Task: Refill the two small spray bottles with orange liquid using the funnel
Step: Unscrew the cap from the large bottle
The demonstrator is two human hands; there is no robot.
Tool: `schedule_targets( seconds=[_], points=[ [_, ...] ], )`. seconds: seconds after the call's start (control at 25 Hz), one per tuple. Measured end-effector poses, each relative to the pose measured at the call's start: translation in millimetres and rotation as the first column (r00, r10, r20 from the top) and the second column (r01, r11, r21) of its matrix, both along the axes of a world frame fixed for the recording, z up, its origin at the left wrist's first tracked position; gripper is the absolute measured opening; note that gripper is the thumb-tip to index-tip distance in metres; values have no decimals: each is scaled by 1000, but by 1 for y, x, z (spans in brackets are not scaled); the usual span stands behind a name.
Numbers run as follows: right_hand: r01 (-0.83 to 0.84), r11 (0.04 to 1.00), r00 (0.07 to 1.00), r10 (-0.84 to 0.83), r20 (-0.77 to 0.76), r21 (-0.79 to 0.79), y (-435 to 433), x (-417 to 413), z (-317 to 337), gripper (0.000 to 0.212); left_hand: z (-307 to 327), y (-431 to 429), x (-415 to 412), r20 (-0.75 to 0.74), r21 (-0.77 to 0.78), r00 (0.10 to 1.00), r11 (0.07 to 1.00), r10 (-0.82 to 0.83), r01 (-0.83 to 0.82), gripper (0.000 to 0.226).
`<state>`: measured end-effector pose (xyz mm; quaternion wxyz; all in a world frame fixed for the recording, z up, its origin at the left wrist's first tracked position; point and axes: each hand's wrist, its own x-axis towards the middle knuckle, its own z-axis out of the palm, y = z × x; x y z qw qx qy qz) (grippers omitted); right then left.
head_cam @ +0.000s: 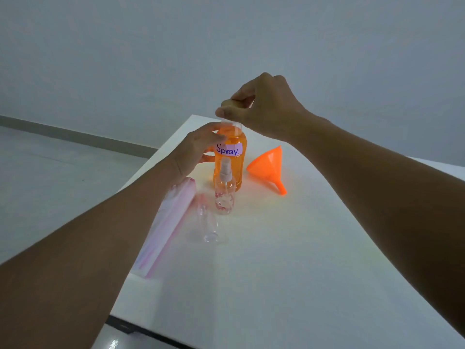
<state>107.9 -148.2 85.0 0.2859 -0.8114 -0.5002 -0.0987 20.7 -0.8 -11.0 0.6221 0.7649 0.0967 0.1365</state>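
A large clear bottle (229,167) of orange liquid, labelled "Spray", stands upright on the white table (289,248). My left hand (198,149) grips its upper body from the left. My right hand (261,107) is just above the bottle's mouth and pinches a small pale cap (227,102). In front of the big bottle stands a small clear spray bottle (224,195) with a white pump top and pink print. A second small clear bottle (207,224) stands nearer to me, blurred. An orange funnel (269,167) lies on its side to the right.
A pink and white striped plastic bag (167,227) lies along the table's left edge, partly under my left forearm. The floor (50,172) drops away on the left, with a grey skirting line against the wall.
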Motion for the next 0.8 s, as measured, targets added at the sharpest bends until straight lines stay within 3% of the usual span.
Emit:
schedule_targets(
  seconds=[0.16, 0.32, 0.68, 0.76, 0.8],
  points=[
    [-7, 993, 1000, 9, 18, -116, 7, 0, 4, 31, 2, 0, -3, 73, 276, 997, 961, -31, 9, 16],
    [-33, 976, 997, 46, 57, -214, 12, -1, 9, 23, 5, 7, -2, 24, 224, 998, 973, -59, 52, 18],
    [-126, 919, 969, 194, 151, -375, 8, 0, 22, 11, 1, 12, 0, 15, 167, 996, 982, -93, 89, 43],
    [-131, 906, 960, 218, 178, -403, 6, 3, 20, 21, 1, 11, -1, 12, 177, 995, 980, -99, 96, 41],
    [-148, 904, 956, 234, 175, -402, 4, 4, 21, 37, 1, 11, -1, 8, 191, 995, 977, -101, 98, 40]
  ],
)
